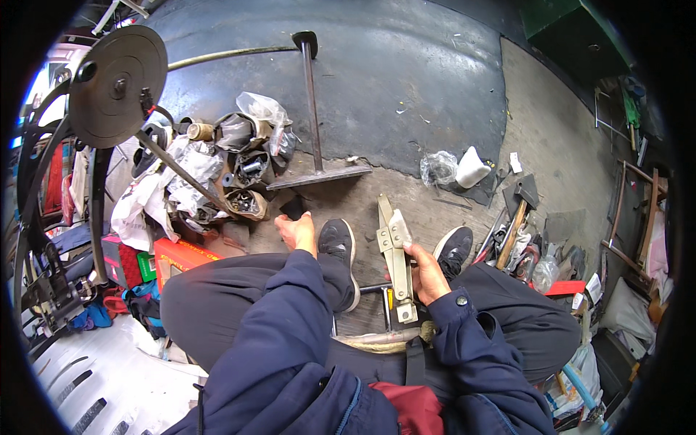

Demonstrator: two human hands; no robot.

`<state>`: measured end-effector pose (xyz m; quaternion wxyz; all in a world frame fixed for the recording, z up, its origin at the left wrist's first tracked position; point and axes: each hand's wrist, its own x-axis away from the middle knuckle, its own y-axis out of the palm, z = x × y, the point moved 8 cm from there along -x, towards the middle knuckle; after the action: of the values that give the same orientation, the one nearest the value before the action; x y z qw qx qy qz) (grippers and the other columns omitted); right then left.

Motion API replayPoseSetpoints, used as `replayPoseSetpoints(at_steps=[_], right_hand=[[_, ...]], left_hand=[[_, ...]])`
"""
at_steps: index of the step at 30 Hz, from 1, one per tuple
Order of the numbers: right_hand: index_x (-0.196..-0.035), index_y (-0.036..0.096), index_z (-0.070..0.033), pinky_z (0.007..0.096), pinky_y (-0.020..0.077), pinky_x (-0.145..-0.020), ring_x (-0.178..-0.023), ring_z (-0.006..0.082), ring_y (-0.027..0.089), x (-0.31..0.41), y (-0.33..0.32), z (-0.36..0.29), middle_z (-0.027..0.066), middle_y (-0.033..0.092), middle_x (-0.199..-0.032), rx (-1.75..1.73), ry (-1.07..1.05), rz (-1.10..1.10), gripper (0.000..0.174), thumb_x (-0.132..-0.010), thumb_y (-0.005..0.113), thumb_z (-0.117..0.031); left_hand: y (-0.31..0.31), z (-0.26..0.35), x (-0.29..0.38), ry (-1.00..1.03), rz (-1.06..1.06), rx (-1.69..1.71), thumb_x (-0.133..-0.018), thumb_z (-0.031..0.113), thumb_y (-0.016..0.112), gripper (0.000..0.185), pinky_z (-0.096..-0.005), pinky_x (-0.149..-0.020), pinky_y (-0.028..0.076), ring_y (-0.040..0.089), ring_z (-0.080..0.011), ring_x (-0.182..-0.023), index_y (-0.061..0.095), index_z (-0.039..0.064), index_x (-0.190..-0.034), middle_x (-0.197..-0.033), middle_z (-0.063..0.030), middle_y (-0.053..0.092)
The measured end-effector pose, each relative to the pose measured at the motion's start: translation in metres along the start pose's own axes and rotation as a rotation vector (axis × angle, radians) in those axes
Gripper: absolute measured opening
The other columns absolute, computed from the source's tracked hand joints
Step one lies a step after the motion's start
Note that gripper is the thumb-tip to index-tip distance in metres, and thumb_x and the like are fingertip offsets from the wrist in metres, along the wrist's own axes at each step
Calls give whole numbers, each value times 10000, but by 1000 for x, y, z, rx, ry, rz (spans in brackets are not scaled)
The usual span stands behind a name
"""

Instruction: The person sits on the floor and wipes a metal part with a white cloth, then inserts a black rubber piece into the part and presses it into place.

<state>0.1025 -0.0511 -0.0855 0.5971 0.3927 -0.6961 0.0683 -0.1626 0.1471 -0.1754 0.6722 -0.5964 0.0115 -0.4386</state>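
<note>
My right hand (pixel 425 272) grips a folded metal linkage (pixel 392 247) with riveted plates and long arms, held upright between my knees. Its lower end has a square tab with a hole. My left hand (pixel 298 231) is raised beside my left shoe (pixel 336 244), fingers partly curled, with nothing visible in it, though part of the palm is hidden. Just beyond that hand stand open bags of small metal hardware (pixel 246 204). A metal stand (pixel 312 109) with a flat bar base rises ahead on the floor.
A large hand-wheel machine (pixel 117 87) stands at left, above plastic bags (pixel 193 168) and a red-orange box (pixel 182 258). At right lie a wooden-handled hammer (pixel 514 234), assorted tools and a red bar (pixel 565 287). A white plastic piece (pixel 472 167) lies ahead on the floor.
</note>
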Motion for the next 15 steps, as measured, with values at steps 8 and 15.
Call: replayPoseSetpoints(at_steps=[8,15], right_hand=[[-1356,517,-89,397,554,-649,-840,260,671,7,-2,-3,177,650,-1062,-252,111,-68,654,-953,404,-592],[-1280,518,-93,330,503,-510,-682,217,594,11,-22,2,140,598,-920,-298,181,4,579,-951,555,-567]], left_hand=[[9,-4,-8,34,37,-51,-801,268,760,397,-471,-865,513,663,-370,-1062,599,150,-1144,-1148,-156,690],[11,31,24,306,115,-118,-811,199,698,192,-486,-893,485,580,-364,-1090,662,90,-965,-1060,-137,639]])
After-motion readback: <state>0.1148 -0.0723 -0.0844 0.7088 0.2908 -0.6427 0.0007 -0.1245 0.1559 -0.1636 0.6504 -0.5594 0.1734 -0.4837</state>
